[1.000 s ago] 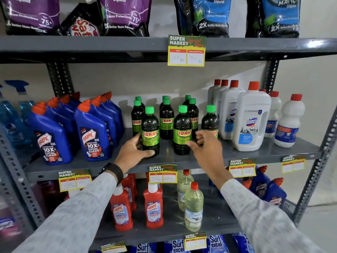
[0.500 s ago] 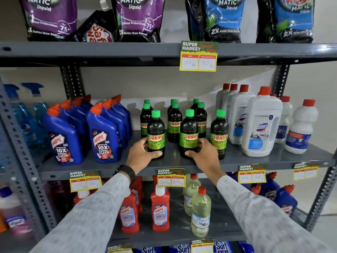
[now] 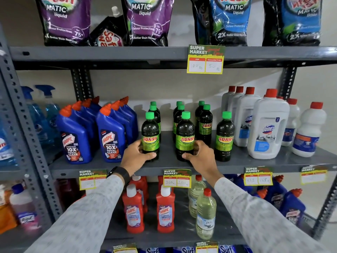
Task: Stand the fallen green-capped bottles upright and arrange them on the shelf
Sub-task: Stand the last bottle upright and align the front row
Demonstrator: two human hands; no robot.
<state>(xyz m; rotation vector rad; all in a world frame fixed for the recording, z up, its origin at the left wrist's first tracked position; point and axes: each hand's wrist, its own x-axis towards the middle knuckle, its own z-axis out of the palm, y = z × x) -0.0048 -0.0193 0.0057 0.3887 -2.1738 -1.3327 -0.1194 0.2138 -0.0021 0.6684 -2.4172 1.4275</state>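
Several dark green-capped SUNNY bottles stand upright on the grey middle shelf [image 3: 255, 162]. My left hand [image 3: 135, 157] wraps the base of the front left bottle [image 3: 150, 132]. My right hand [image 3: 202, 157] grips the lower part of the front middle bottle [image 3: 185, 132]. A third front bottle [image 3: 225, 136] stands free to the right. More green-capped bottles [image 3: 205, 123] stand in rows behind them, partly hidden.
Blue Harpic bottles [image 3: 111, 134] crowd the shelf left of the green-capped ones; white red-capped Domex bottles [image 3: 268, 125] stand to the right. Detergent pouches [image 3: 147, 21] fill the shelf above. Red Harpic bottles [image 3: 134, 210] and pale bottles [image 3: 205, 214] sit below. Price tags [image 3: 176, 178] hang on the shelf edge.
My right hand came down from beside the right front bottle and closed on the front middle bottle. My left hand stays on the front left bottle. The camera moved closer.
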